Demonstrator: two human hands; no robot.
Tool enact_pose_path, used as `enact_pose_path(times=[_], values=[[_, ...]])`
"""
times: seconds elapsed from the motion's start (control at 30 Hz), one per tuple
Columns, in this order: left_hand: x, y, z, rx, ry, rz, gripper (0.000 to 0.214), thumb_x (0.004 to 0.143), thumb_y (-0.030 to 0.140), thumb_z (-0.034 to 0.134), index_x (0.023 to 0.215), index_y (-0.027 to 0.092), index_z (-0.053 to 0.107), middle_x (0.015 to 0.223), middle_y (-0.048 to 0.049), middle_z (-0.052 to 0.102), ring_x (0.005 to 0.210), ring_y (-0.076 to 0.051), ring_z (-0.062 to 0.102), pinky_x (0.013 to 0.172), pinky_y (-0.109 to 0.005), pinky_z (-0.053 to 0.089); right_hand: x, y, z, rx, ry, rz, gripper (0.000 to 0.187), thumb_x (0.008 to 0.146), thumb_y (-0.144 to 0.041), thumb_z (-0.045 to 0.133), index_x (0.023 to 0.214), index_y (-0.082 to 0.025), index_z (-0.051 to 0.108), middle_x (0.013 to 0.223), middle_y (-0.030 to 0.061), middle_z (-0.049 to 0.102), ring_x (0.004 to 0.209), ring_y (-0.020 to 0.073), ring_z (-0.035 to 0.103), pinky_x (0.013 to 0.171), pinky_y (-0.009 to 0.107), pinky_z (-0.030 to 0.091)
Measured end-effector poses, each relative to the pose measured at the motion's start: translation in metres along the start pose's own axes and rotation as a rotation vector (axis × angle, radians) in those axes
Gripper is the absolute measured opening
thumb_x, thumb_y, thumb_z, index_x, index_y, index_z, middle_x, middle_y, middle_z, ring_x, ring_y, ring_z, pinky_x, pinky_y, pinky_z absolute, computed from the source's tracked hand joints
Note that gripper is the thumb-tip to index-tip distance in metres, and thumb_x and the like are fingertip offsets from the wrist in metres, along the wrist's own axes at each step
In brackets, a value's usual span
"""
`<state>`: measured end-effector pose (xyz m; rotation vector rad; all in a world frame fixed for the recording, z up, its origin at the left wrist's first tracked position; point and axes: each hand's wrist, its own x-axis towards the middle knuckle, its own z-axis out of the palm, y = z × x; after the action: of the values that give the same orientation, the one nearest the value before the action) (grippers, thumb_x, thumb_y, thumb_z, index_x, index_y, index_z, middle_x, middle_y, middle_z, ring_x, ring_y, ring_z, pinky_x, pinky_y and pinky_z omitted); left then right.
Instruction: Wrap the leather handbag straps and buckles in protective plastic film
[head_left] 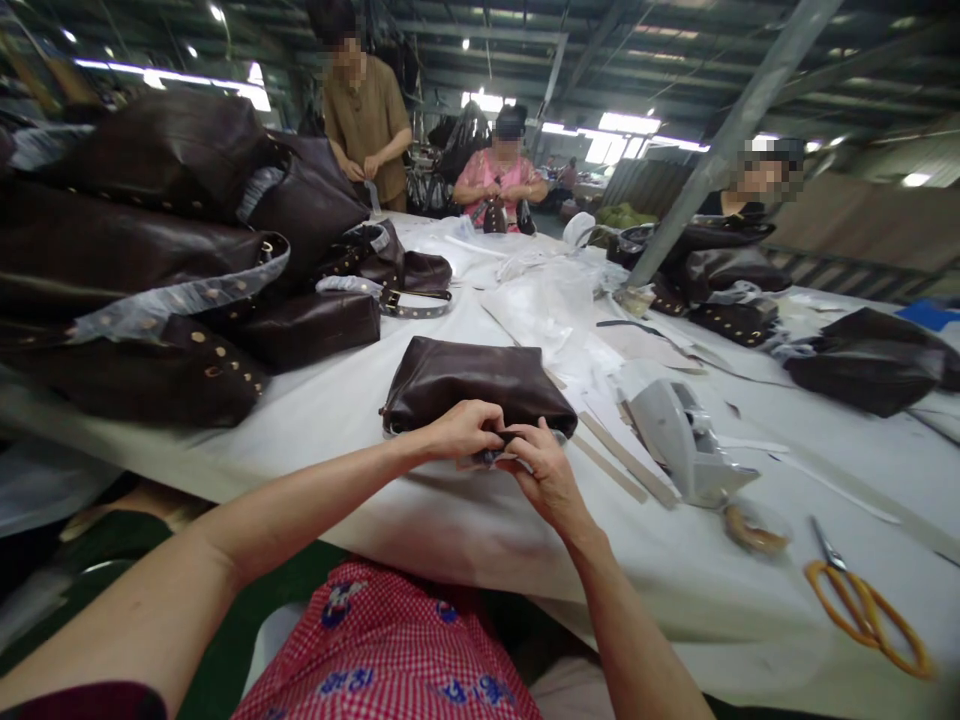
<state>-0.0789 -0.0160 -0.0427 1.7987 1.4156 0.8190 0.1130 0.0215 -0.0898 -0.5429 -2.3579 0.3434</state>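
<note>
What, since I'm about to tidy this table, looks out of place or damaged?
No damage or spill stands out. Right of the dark brown bag, loose strips lie scattered, and crumpled plastic is strewn behind it, which looks untidy.

hands (472, 428) at dark bag (480, 380), white table (326, 385), orange-handled scissors (870, 606)

The roughly rectangular, dark brown, leather-like bag (472, 375) lies on the white-covered bench (307, 395), near the front edge. Upper surface: smooth, glossy, lightly creased. Near side: partly hidden, small gold-toned fitting at left corner.
</note>
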Motion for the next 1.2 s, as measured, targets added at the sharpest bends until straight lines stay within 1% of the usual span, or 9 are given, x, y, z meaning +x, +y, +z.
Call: enact_pose_path(times=[0.1, 0.23, 0.37, 0.47, 0.63, 0.77, 0.9, 1.1, 1.2], values=[[-0.009, -0.004, 0.008, 0.067, 0.016, 0.015, 0.001, 0.075, 0.014, 0.063, 0.074, 0.015, 0.062, 0.065, 0.0033, 0.058, 0.063, -0.011, 0.053, 0.057, -0.019, 0.037, -0.008, 0.0, 0.009, -0.043, 0.024, -0.04, 0.008, 0.089, -0.024, 0.062, 0.081, -0.023, 0.065, 0.105, 0.0069, 0.067, 0.099, 0.0243, 0.062, 0.106, 0.054, 0.039], [-0.02, -0.003, 0.018, 0.306, 0.096, 0.067, 0.001, 0.078, 0.018, 0.062, 0.078, 0.017, 0.063, 0.079, -0.0005, 0.061, 0.072, -0.014, 0.056, 0.064, -0.023, 0.04, -0.017, 0.0, 0.017, -0.054, 0.067, -0.035, 0.004, 0.088, -0.027, 0.065, 0.086, -0.024, 0.067, 0.104, 0.0062, 0.068, 0.096, 0.0246, 0.061, 0.099, 0.049, 0.043], [-0.03, 0.003, 0.028, 0.494, 0.213, -0.041, 0.01, 0.084, 0.022, 0.056, 0.089, 0.022, 0.066, 0.092, -0.0037, 0.064, 0.081, -0.019, 0.061, 0.069, -0.027, 0.044, -0.015, -0.004, 0.02, -0.023, 0.098, -0.016, 0.008, 0.09, -0.027, 0.062, 0.084, -0.023, 0.067, 0.098, 0.0052, 0.069, 0.09, 0.0227, 0.061, 0.093, 0.044, 0.045], [-0.036, 0.004, 0.032, 0.477, 0.239, -0.1, 0.013, 0.086, 0.022, 0.055, 0.094, 0.024, 0.065, 0.085, -0.0016, 0.067, 0.081, -0.02, 0.064, 0.073, -0.028, 0.045, -0.013, -0.008, 0.021, -0.026, 0.116, -0.026, 0.01, 0.09, -0.027, 0.063, 0.082, -0.022, 0.066, 0.095, 0.0047, 0.07, 0.088, 0.0222, 0.061, 0.092, 0.043, 0.045], [-0.043, 0.002, 0.026, 0.369, 0.146, -0.006, 0.017, 0.087, 0.016, 0.051, 0.096, 0.021, 0.064, 0.078, 0.0002, 0.069, 0.078, -0.017, 0.064, 0.083, -0.028, 0.044, -0.015, -0.01, 0.023, -0.016, 0.137, -0.005, 0.008, 0.091, -0.027, 0.06, 0.087, -0.024, 0.067, 0.094, 0.0036, 0.07, 0.087, 0.0215, 0.062, 0.098, 0.045, 0.042], [-0.043, 0.006, 0.015, 0.178, 0.072, -0.107, 0.021, 0.087, 0.012, 0.045, 0.093, 0.02, 0.063, 0.071, 0.0026, 0.068, 0.069, -0.014, 0.062, 0.071, -0.024, 0.044, -0.02, -0.011, 0.029, -0.011, 0.176, 0.012, 0.008, 0.091, -0.025, 0.06, 0.088, -0.024, 0.067, 0.092, 0.0031, 0.07, 0.086, 0.0206, 0.063, 0.101, 0.046, 0.042], [-0.039, 0.007, 0.013, 0.119, 0.048, -0.185, 0.017, 0.082, 0.012, 0.049, 0.083, 0.019, 0.063, 0.071, 0.0016, 0.068, 0.068, -0.014, 0.061, 0.064, -0.023, 0.042, -0.024, -0.011, 0.036, -0.002, 0.252, 0.011, 0.004, 0.088, -0.025, 0.063, 0.089, -0.025, 0.067, 0.091, 0.0021, 0.07, 0.086, 0.0203, 0.063, 0.098, 0.046, 0.044], [-0.043, -0.009, 0.045, 0.348, 0.183, -0.073, 0.013, 0.083, 0.015, 0.051, 0.077, 0.02, 0.061, 0.077, -0.0019, 0.067, 0.078, -0.019, 0.061, 0.075, -0.029, 0.043, -0.03, -0.01, 0.042, 0.066, 0.314, 0.047, 0.015, 0.091, -0.017, 0.057, 0.078, -0.023, 0.06, 0.08, 0.0015, 0.067, 0.081, 0.0188, 0.061, 0.087, 0.042, 0.05], [-0.046, -0.017, 0.061, 0.448, 0.242, -0.039, 0.013, 0.085, 0.013, 0.049, 0.082, 0.019, 0.06, 0.082, -0.005, 0.067, 0.084, -0.021, 0.059, 0.079, -0.032, 0.042, -0.034, -0.008, 0.045, 0.067, 0.272, 0.012, 0.011, 0.092, -0.018, 0.055, 0.085, -0.023, 0.062, 0.088, 0.0026, 0.068, 0.085, 0.0182, 0.063, 0.094, 0.046, 0.049]])
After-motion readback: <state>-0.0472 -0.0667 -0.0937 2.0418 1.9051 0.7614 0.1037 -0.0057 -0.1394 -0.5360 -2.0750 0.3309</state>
